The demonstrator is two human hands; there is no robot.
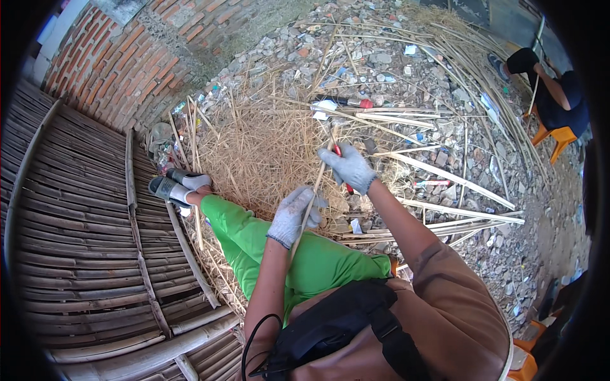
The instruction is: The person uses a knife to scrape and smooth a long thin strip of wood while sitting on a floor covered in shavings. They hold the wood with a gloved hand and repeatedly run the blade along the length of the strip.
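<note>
A long, thin bamboo strip (pixel 319 173) runs up at a slant from my lap. My left hand (pixel 296 213), in a whitish knit glove, is closed around its lower part, above the green trousers. My right hand (pixel 351 169), gloved the same way, grips a slim red tool (pixel 350 189) that looks like a utility knife. Red shows on both sides of the fist; its blade I cannot make out. The right fingers also meet the upper part of the strip. Pale shavings (pixel 254 152) lie heaped on the ground beyond my hands.
Split bamboo strips (pixel 451 178) lie on rubble at the right. A dark tool with a red end (pixel 343 101) rests beyond my hands. Bamboo slat panel (pixel 82 254) at left, brick wall (pixel 114 70) behind. At far right a person (pixel 565 95) sits on an orange stool (pixel 559 136).
</note>
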